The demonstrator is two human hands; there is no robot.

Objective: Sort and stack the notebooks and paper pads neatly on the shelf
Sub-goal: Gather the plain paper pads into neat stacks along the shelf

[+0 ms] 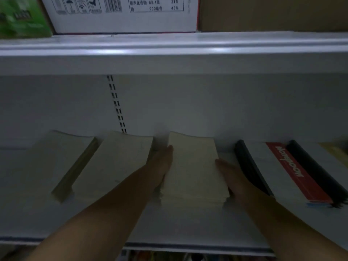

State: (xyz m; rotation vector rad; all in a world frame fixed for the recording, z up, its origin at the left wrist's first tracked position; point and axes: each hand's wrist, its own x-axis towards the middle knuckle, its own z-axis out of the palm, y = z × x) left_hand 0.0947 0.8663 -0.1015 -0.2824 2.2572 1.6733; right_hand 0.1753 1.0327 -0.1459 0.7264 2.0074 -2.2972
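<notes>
Spanning the view, the white shelf (pixel 188 223) carries everything in one dim row. On the upper board (pixel 169 51) stand a white box (pixel 122 19), a green box (pixel 20 17) and a brown carton (pixel 273 14). At the right lie the notebooks (pixel 282 172), black-spined and overlapping, one with a red band. Two pale stacks, the far stack (pixel 56 159) and the near stack (pixel 116 162), lie angled at the left. The cream pads (pixel 194 166) sit mid-shelf near the back wall. The left hand (pixel 160 166) lies flat against their left side, fingers straight. The right hand (pixel 229 174) presses the right side the same way, so the pads are squeezed between both.
</notes>
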